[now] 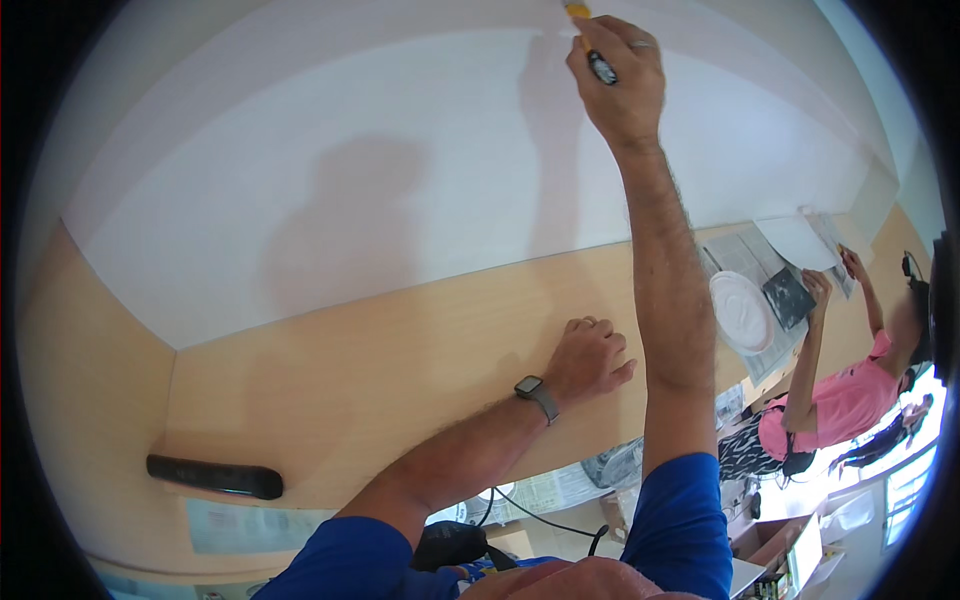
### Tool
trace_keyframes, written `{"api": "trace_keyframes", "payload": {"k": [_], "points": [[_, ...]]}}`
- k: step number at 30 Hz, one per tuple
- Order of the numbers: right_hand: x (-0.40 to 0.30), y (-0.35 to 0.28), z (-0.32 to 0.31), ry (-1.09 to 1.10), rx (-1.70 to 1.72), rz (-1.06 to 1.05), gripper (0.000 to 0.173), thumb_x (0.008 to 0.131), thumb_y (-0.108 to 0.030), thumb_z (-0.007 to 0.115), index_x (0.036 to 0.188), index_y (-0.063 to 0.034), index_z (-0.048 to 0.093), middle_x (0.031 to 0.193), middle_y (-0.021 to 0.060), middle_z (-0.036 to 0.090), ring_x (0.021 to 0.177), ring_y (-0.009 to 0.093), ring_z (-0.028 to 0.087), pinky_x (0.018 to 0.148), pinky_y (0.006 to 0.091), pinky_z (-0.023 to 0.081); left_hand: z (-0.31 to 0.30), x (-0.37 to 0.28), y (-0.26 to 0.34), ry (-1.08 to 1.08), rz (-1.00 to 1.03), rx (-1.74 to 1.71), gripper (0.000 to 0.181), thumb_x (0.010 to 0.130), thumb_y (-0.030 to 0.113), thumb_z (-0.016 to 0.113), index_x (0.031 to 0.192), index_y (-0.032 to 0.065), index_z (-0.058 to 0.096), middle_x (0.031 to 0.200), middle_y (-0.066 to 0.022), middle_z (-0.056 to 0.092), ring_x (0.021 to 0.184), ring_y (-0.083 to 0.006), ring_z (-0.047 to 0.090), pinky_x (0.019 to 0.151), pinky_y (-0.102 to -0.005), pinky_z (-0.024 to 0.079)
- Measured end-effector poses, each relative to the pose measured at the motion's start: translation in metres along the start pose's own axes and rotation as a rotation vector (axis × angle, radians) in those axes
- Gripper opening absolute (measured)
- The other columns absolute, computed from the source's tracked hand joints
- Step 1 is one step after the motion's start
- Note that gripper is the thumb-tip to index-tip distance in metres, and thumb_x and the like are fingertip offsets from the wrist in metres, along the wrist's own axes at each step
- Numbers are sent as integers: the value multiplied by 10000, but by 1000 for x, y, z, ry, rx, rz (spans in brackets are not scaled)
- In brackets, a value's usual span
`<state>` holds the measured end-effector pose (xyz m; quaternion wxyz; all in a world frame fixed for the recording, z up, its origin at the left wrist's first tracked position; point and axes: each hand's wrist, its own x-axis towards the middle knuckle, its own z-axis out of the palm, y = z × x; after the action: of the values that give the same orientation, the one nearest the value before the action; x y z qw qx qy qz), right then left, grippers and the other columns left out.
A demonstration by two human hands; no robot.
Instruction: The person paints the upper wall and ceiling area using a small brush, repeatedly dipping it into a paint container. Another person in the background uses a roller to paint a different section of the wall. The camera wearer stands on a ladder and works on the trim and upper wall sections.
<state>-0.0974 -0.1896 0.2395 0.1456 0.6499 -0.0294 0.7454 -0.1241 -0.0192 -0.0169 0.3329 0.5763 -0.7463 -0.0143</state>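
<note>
My right hand (622, 82) is raised high at the top of the view, closed around the handle of a paintbrush (586, 45) with a yellow and black handle. The brush's bristle end is partly cut off by the picture's top edge, near a white wall panel (450, 135); contact with the panel cannot be told. My left hand (589, 356), below it, rests on a light wooden surface (337, 375) with its fingers curled and nothing visible in them. On that wrist is a watch with a grey strap. Shadows of me and my raised arm fall across the panel.
A black elongated object (214, 476) lies at the lower left. To the right, newspaper (739, 251) carries a round white lid (741, 313) and a dark square item (788, 298). A person in a pink shirt (847, 397) works there beside a white sheet (796, 241). A black cable (551, 519) hangs below.
</note>
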Motion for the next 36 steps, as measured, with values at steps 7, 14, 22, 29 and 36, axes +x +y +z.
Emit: {"api": "trace_keyframes", "payload": {"k": [7,14,22,29,36], "points": [[6,-21,11,-18,7,-17,232,816,-94,764,1044,-137,777,1057,64,717,1024,247,634,837,367,557,4,0,-1,63,38,7,323,857,370,692,856,48,710,934,-129,629,984,-320,590,912,-475,434],[11,-34,17,-43,-21,-88,246,814,-92,768,1056,-137,768,1061,50,714,1009,249,632,839,370,555,11,2,-5,95,68,14,326,866,375,678,853,51,712,936,-133,634,970,-321,590,899,-476,440],[14,-57,28,-11,13,-131,252,809,-80,775,1055,-133,766,1032,35,713,976,238,626,806,360,557,12,1,-8,140,99,30,318,864,371,675,858,55,714,913,-131,646,934,-323,595,863,-463,451],[18,-73,40,2,55,-178,247,809,-86,778,1051,-135,762,1038,32,710,980,232,629,791,355,561,1,1,-4,-11,62,112,296,845,357,690,894,66,716,929,-122,652,923,-308,599,850,-454,453],[20,-96,48,-47,93,-164,242,808,-86,774,1043,-142,759,1050,48,702,965,244,637,786,359,565,12,0,-6,185,107,60,284,815,345,709,897,73,724,937,-116,653,938,-296,603,879,-436,443]]}}
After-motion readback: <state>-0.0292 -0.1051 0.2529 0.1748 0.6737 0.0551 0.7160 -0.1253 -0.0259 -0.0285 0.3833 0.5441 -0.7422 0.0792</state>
